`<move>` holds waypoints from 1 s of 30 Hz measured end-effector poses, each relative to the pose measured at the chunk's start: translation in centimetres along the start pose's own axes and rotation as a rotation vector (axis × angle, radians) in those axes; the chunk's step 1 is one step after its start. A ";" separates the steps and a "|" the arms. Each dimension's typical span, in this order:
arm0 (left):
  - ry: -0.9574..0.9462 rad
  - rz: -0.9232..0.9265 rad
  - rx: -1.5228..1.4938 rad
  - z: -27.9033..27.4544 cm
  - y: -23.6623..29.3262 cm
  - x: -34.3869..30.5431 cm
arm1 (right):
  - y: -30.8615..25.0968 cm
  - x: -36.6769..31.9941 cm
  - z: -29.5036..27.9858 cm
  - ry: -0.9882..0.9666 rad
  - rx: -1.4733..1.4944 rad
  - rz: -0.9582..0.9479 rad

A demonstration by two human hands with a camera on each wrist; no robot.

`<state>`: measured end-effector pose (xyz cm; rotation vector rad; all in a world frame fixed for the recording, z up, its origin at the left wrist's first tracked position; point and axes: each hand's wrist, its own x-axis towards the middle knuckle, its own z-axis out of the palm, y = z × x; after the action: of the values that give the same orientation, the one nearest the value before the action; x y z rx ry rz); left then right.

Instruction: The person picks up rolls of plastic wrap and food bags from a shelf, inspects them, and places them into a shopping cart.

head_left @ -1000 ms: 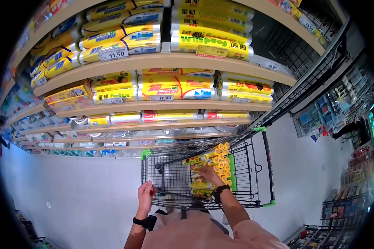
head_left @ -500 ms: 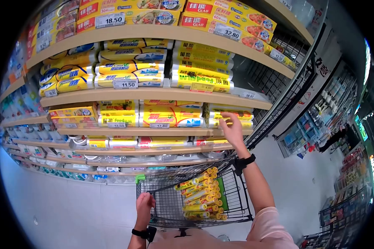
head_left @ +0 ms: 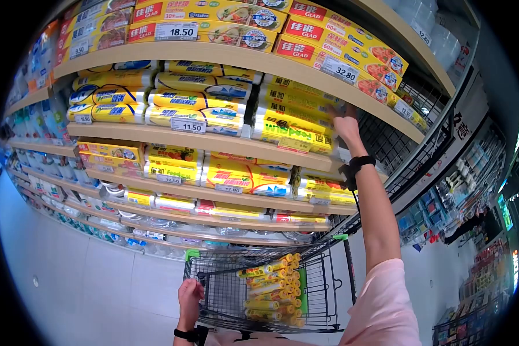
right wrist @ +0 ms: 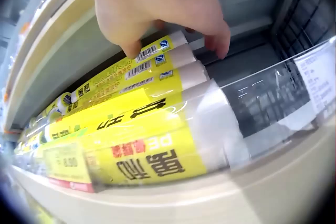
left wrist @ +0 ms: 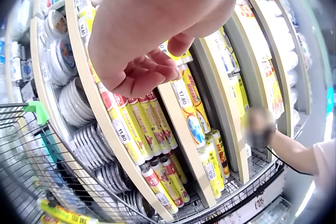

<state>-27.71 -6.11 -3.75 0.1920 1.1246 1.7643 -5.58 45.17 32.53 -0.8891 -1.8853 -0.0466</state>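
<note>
My right hand (head_left: pixel 345 124) reaches up to the shelf of yellow food film rolls (head_left: pixel 294 124). In the right wrist view the right hand (right wrist: pixel 163 14) arches over the stack, thumb tip overlapping the rearmost roll (right wrist: pixel 152 50) and the other fingertips beyond its end. Nothing is gripped between them. Low beside the left end of the wire shopping cart (head_left: pixel 192 254), my left hand (head_left: pixel 190 297) hangs with loosely curled, empty fingers. Its fingers (left wrist: pixel 147 71) also show in the left wrist view. A pile of yellow rolls (head_left: pixel 268 291) lies in the cart.
A shelf board (head_left: pixel 207 131) with price tags runs in front of the rolls. Boxes of Glad wrap (head_left: pixel 317 43) fill the shelf above. Bagged rolls (head_left: pixel 196 112) lie to the left, and a dark wire grid (head_left: pixel 380 141) ends the rack on the right.
My right hand has left the rolls in the cart and risen past the lower shelf to the food film rolls. The head view has tilted up. My left hand stays beside the cart.
</note>
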 end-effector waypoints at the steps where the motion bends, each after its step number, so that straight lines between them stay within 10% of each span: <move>1: 0.017 -0.002 -0.001 0.2 -0.2 0.0 | 0.9 0.6 0.5 -0.022 0.059 0.034; 15: 0.043 -0.042 0.031 1.2 -0.9 -0.2 | 0.8 1.4 0.4 -0.023 0.490 0.362; 21: 0.019 -0.024 0.020 1.0 -0.7 -0.6 | 1.7 0.1 0.5 0.237 0.765 0.107; 30: -0.164 -0.029 -0.153 1.5 1.6 -1.2 | -0.6 -6.2 -4.8 0.195 1.057 0.613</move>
<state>-27.30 -6.25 -1.26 0.2223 0.8675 1.7662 -0.82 39.36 30.08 -0.6154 -1.1130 1.0867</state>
